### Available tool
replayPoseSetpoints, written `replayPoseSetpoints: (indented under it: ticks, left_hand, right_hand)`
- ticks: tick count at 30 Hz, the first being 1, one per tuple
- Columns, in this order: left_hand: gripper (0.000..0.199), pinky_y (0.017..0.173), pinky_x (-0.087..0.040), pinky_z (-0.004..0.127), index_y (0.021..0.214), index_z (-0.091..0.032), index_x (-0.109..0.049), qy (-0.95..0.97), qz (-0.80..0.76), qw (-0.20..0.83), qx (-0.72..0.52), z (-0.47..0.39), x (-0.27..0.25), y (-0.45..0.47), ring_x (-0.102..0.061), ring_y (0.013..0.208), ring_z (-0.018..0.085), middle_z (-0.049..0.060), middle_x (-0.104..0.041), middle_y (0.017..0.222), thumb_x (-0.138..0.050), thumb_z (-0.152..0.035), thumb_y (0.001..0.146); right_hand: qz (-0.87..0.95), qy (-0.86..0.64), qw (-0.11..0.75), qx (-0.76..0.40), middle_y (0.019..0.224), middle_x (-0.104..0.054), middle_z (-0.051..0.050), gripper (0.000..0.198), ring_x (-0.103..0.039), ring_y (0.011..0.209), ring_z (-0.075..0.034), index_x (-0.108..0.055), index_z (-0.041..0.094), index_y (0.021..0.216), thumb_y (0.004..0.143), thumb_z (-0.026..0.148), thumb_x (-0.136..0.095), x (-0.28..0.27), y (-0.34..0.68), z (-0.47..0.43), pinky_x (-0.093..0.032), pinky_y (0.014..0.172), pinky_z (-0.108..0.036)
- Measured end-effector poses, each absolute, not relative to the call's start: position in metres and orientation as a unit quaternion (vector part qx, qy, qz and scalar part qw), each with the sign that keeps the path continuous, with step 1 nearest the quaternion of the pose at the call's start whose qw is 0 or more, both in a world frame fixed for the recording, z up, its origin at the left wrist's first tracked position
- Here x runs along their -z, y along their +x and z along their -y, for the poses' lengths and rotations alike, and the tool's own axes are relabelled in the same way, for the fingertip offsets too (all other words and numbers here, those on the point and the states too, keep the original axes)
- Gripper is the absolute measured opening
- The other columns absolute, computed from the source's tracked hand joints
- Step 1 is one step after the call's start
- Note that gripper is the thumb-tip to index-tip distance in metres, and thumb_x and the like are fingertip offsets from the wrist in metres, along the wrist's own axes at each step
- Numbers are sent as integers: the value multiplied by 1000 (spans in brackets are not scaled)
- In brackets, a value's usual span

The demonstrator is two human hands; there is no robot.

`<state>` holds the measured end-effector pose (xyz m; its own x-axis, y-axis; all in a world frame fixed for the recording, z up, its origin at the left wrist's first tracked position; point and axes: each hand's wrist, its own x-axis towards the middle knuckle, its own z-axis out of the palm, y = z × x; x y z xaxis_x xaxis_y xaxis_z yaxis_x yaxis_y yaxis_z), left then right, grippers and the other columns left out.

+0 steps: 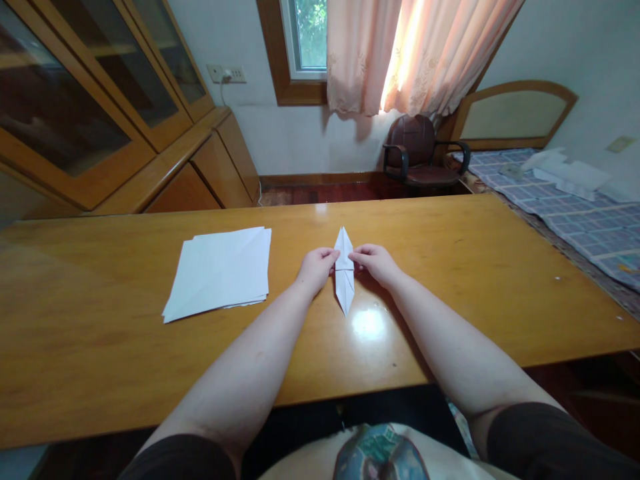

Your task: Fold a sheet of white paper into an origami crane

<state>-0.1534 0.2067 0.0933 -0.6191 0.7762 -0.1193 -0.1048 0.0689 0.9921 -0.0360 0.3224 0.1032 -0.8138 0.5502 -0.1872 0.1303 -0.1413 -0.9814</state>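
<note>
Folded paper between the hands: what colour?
The folded paper is white, shown in the head view.

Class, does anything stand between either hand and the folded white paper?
Nothing visible does: the left hand and right hand already grip the folded paper from opposite sides. The paper stack lies apart, off to the left.

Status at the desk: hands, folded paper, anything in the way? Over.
Left hand and right hand pinching folded paper, one each side. Tapered at both ends. Paper stack apart, to the left, not in the way.
</note>
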Motion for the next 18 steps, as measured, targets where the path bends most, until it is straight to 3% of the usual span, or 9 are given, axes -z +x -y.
replayPoseSetpoints:
  ticks: [11, 18]
  left_hand:
    - [27, 49, -38, 20, 72, -13, -64, 222, -604, 402, -652, -208, -94, -150, -49, 49, 9, -1, -57, 57, -67, -40, 68]
    - [21, 59, -44, 23, 75, -14, -68, 271, -657, 313, -631, -209, -89, -155, -55, 60, 12, 1, -65, 68, -65, -34, 70]
  right_hand:
    - [659, -273, 188, -675, 50, -56, 3, 30, -50, 45, -10, -58, 18, 65, 65, 46, -68, -103, -37, -319, -42, 45, -23]
    - [685, -253, 92, -677, 50, -59, 0, 32, -55, 45, -11, -56, 16, 62, 61, 42, -74, -108, -34, -318, -45, 47, -23]
